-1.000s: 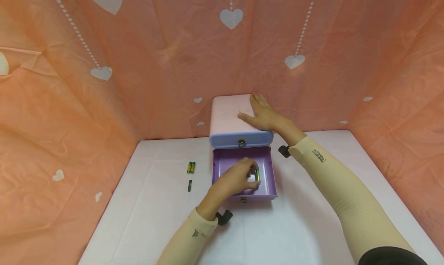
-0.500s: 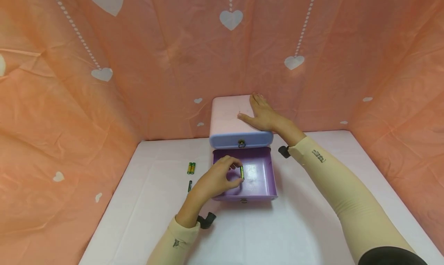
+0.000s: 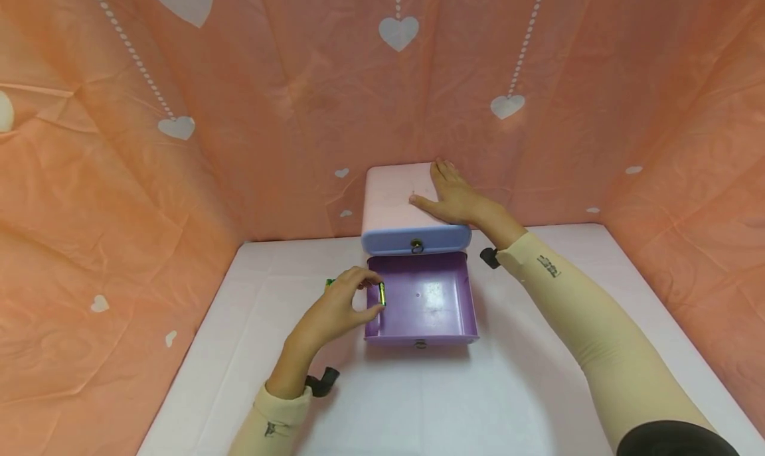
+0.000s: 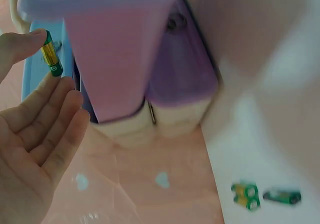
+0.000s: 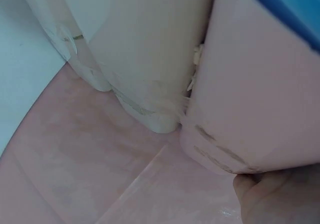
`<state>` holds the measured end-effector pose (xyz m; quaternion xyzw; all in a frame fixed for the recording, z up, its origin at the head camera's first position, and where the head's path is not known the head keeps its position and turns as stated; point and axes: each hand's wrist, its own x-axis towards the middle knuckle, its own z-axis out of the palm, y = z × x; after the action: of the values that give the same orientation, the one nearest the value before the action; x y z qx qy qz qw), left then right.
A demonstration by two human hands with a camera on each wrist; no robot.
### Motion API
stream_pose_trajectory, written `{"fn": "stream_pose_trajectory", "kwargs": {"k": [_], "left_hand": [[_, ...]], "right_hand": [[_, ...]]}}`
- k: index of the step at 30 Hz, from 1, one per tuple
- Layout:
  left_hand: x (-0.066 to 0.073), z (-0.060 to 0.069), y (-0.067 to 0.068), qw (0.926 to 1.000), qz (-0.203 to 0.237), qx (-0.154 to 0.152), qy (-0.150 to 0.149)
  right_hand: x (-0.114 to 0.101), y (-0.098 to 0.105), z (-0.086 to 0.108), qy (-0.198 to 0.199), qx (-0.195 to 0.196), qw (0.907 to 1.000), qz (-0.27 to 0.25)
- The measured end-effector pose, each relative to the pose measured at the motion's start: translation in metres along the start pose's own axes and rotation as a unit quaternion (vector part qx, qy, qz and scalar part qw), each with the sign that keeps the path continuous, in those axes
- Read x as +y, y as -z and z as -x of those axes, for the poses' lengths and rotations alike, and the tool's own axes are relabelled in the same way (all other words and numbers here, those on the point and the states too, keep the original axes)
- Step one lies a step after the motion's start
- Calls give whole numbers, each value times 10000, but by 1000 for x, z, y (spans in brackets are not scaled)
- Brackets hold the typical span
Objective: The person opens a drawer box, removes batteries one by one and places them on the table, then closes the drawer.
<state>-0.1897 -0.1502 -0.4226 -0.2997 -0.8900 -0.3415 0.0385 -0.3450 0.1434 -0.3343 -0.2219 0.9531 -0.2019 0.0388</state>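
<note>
My left hand (image 3: 335,310) pinches a small green and gold battery (image 3: 382,294) between thumb and fingertips, above the left side of the pulled-out purple drawer (image 3: 442,316). The left wrist view shows the battery (image 4: 52,54) between thumb and a finger, the other fingers extended. My right hand (image 3: 454,194) lies with spread fingers on the pink top of the drawer cabinet (image 3: 391,190). In the right wrist view, part of that hand (image 5: 280,194) touches the cabinet's edge.
A pair of batteries (image 4: 245,195) and a darker battery (image 4: 282,197) lie on the white table (image 3: 281,263) left of the drawer, mostly hidden by my hand in the head view. Above the drawer is a closed blue drawer front (image 3: 382,241). An orange curtain (image 3: 311,111) stands behind.
My left hand has lifted the battery from the drawer's right side and carried it left to the drawer's left side. My right hand has stayed in place on the cabinet.
</note>
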Motion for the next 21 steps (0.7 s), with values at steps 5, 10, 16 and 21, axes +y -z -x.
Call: {"fn": "stream_pose_trajectory", "kwargs": {"k": [5,10,16,21], "left_hand": [[-11,10,10,9996,-137,231,-67],[-23,20,16,9994,-218,258,-53],[-39,34,24,9991,-254,172,307],[-50,41,32,9991,-259,134,323]], "right_hand": [[-1,1,-1,-28,-66,9998,201],[-2,2,-1,-37,-83,9994,341],[-3,2,0,-60,-155,9994,298],[-2,2,-1,-55,-146,9994,313]]}}
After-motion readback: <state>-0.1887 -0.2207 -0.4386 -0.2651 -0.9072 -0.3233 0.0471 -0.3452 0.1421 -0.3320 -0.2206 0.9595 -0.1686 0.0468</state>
